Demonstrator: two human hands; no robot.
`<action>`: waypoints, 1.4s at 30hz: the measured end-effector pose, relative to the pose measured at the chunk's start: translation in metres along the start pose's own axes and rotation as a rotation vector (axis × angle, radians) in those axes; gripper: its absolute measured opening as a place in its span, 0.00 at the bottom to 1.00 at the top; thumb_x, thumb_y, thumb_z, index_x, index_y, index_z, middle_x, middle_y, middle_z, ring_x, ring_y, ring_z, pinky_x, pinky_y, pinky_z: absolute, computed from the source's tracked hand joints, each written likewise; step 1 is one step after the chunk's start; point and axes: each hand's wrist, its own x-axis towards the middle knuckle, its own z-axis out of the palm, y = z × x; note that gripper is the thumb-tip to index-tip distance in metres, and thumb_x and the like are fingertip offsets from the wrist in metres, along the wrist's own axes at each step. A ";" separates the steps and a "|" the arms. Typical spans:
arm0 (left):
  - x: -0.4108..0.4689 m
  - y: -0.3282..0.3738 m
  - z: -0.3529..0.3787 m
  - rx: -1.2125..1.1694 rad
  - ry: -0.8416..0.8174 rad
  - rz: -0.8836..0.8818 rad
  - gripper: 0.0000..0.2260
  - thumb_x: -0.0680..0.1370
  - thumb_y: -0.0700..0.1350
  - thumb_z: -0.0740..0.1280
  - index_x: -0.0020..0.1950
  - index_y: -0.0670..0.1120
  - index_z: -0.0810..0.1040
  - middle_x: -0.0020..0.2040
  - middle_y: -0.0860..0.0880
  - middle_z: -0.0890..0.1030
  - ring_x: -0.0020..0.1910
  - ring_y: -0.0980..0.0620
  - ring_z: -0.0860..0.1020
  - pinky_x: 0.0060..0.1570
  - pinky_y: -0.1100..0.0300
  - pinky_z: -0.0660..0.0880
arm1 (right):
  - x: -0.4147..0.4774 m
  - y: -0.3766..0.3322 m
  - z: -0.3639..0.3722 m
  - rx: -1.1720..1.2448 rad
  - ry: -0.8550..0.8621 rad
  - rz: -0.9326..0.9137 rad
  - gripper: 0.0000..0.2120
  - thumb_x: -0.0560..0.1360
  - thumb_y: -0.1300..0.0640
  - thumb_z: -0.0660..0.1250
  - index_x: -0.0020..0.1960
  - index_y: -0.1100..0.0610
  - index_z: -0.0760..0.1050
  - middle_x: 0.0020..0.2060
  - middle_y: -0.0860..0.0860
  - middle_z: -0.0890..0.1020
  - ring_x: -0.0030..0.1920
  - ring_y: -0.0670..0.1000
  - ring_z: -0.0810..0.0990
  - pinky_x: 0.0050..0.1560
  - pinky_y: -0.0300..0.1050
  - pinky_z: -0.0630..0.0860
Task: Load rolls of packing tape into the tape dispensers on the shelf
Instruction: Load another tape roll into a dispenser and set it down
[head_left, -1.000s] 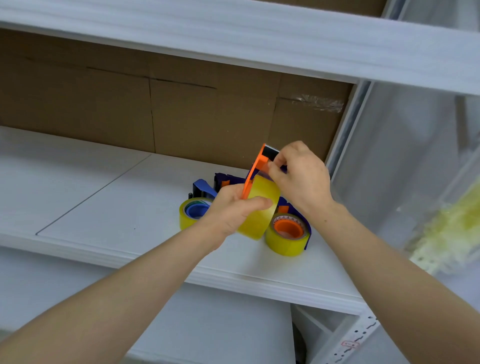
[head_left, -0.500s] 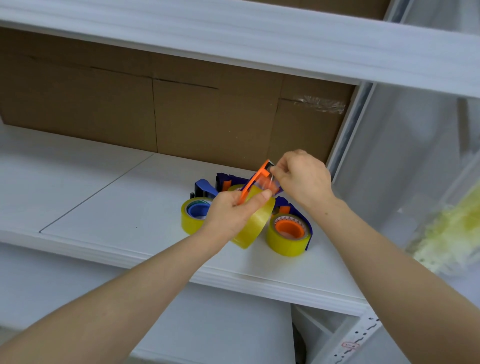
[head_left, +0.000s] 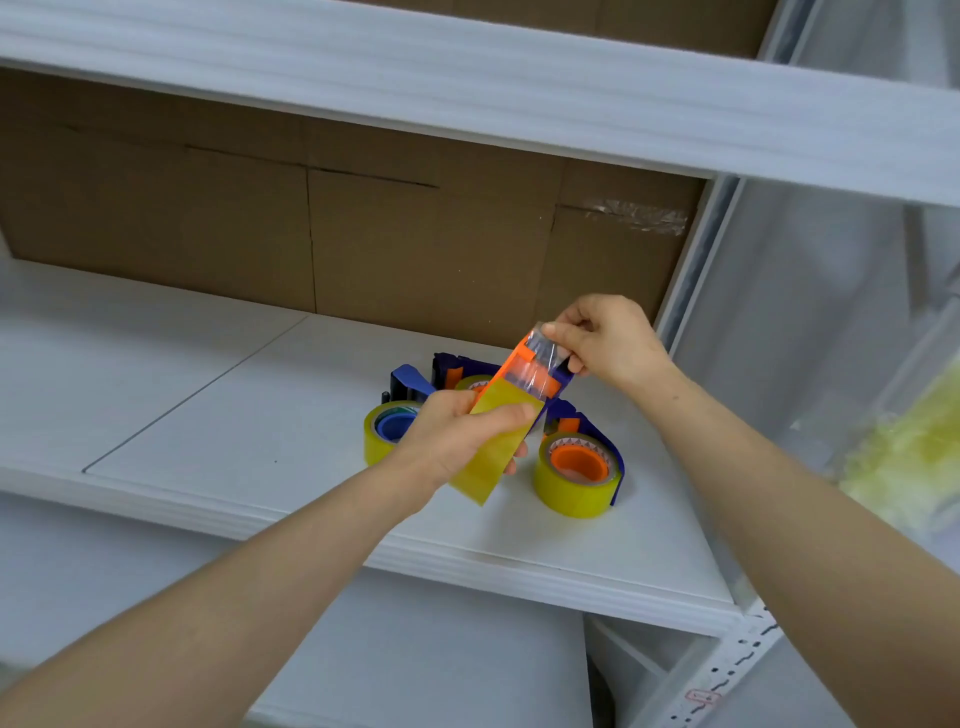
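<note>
The tape roll, yellow and seen nearly edge-on, is held up in the air above the shelf and looks already seated in an orange dispenser, whose frame rises from the roll's upper end. The left hand is wrapped around the roll, thumb across its face and fingers curled behind. Above the roll, the right hand pinches the loose tape end, a clear strip drawn up from the roll over the dispenser's head. I judge the step in hand to be threading: the roll is mounted, and the free end is being led to the cutter. The next move probably calls for keeping the strip taut and straight, laying it flat under or across the guide at the dispenser's top, and pressing it down without letting it fold onto itself; whether it already sits in the slot I cannot tell. Just right of and below the roll, an orange-hubbed roll lies on the shelf in a blue frame; just left of the roll lies a blue-hubbed roll. Behind the roll is another blue dispenser, then the cardboard backing.
</note>
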 end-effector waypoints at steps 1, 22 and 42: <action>0.000 0.001 -0.001 0.013 -0.020 -0.005 0.02 0.74 0.42 0.69 0.42 0.46 0.80 0.32 0.48 0.83 0.31 0.52 0.80 0.36 0.60 0.78 | 0.000 0.001 -0.001 0.023 -0.005 0.011 0.07 0.77 0.53 0.64 0.45 0.57 0.74 0.32 0.49 0.78 0.34 0.49 0.78 0.48 0.54 0.80; -0.010 0.007 -0.004 0.004 0.115 -0.082 0.13 0.72 0.50 0.72 0.38 0.40 0.80 0.30 0.43 0.81 0.23 0.52 0.77 0.25 0.63 0.75 | 0.001 0.004 -0.007 0.276 -0.326 0.077 0.12 0.72 0.64 0.70 0.55 0.60 0.74 0.36 0.51 0.80 0.37 0.46 0.79 0.39 0.40 0.79; -0.008 0.007 0.005 -0.024 0.140 -0.090 0.09 0.70 0.47 0.74 0.39 0.41 0.81 0.28 0.45 0.81 0.22 0.53 0.77 0.26 0.63 0.75 | -0.004 0.017 -0.014 0.325 -0.203 0.256 0.06 0.70 0.69 0.69 0.44 0.60 0.80 0.38 0.56 0.82 0.33 0.47 0.80 0.34 0.38 0.80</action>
